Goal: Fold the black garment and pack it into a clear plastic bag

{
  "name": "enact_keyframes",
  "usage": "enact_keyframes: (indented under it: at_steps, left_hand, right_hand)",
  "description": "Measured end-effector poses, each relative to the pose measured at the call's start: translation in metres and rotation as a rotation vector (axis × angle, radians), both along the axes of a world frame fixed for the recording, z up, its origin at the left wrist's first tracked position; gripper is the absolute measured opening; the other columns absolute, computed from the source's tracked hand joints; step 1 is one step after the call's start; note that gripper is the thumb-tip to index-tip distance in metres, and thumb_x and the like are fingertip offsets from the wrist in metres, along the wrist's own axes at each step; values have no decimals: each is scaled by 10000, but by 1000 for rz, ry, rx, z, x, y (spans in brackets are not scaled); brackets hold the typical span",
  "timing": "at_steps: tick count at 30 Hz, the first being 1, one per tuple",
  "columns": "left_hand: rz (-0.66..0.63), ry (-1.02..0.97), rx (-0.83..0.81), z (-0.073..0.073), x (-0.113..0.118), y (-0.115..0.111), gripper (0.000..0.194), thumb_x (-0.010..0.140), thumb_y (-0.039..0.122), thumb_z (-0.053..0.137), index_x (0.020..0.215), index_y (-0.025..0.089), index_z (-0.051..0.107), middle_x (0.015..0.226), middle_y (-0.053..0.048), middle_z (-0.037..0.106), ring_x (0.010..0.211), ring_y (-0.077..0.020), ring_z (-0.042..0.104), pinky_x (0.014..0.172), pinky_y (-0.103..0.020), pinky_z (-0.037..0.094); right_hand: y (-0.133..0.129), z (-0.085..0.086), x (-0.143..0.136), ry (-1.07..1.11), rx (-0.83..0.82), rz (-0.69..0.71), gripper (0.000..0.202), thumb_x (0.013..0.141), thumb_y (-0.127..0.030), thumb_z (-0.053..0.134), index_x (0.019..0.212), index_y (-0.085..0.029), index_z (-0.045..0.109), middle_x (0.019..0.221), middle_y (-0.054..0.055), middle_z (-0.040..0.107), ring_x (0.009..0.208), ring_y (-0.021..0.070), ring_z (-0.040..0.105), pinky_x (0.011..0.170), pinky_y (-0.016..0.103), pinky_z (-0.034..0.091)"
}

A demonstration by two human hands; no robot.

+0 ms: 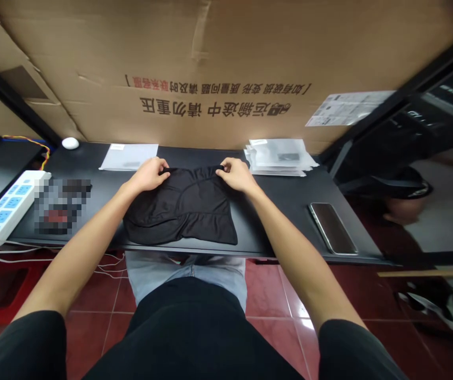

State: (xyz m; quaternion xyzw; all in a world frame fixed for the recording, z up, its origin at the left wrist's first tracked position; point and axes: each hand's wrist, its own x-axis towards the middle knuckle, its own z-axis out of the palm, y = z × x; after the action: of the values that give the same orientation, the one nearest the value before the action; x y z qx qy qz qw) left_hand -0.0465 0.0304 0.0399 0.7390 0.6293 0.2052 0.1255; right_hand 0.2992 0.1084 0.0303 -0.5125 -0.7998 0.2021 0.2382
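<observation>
A black piece of fabric (186,206) lies spread on the dark table (289,227), with folds and seams across it. At its upper left corner my left hand (153,173) pinches the edge between thumb and fingers. My right hand (234,174) grips the upper right corner in the same way. The edge between both hands looks gathered. Behind my left hand is a flat translucent packet (127,157), and a stack of similar packets (279,157) sits just beyond my right hand.
A phone (333,228) lies at the right. On the left are a white power strip (15,203), a pixelated item (62,206) and a white rounded object (70,143). A cardboard sheet (210,53) stands behind the table. At far right, a person's head (404,208) shows.
</observation>
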Motion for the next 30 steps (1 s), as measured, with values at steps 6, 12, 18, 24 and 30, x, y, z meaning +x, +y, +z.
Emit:
enact_keyframes:
  at_steps: [6, 12, 18, 24, 30]
  left_hand:
    - [-182, -161, 150, 17, -6, -53, 150, 955, 343, 685, 1055, 232, 689, 1202, -99, 752, 1120, -270, 715, 1030, -435, 585]
    - [-345, -111, 84, 3, -12, -101, 116, 996, 298, 652, 1089, 250, 704, 1353, -106, 773, 1326, -286, 709, 1204, -484, 545]
    - [-442, -16, 80, 0, -13, -115, 193, 1064, 365, 632, 1182, 249, 731, 1341, -102, 786, 1362, -285, 705, 1257, -495, 529]
    - [-376, 131, 137, 9, 3, -115, 522, 1162, 440, 453, 1612, 224, 607, 1720, -123, 574, 1612, -302, 527, 1372, -517, 413]
    - [-369, 340, 3, -18, 5, -117, 739, 1190, 542, 330, 1837, 192, 256, 1878, -116, 296, 1770, -308, 229, 1454, -568, 183]
  right_hand:
    - [-39, 5, 38, 423, 7, 286, 181, 957, -401, 758, 1055, -250, 783, 1181, 85, 853, 1098, 298, 812, 1011, 487, 670]
    - [-79, -9, 59, 281, 185, 489, 130, 1002, -248, 724, 1054, -289, 837, 1263, 63, 861, 1246, 287, 803, 1140, 524, 636]
    - [-92, -11, 66, 70, 312, 586, 176, 1035, -265, 697, 1133, -259, 843, 1299, 102, 850, 1341, 335, 759, 1179, 601, 613]
    - [-100, 4, 50, -15, 315, 519, 433, 1145, -403, 569, 1534, -273, 707, 1650, 121, 658, 1572, 336, 589, 1330, 623, 475]
    - [-113, -7, 24, -302, 136, 539, 736, 1179, -583, 453, 1822, -263, 289, 1878, 128, 296, 1758, 369, 251, 1411, 712, 235]
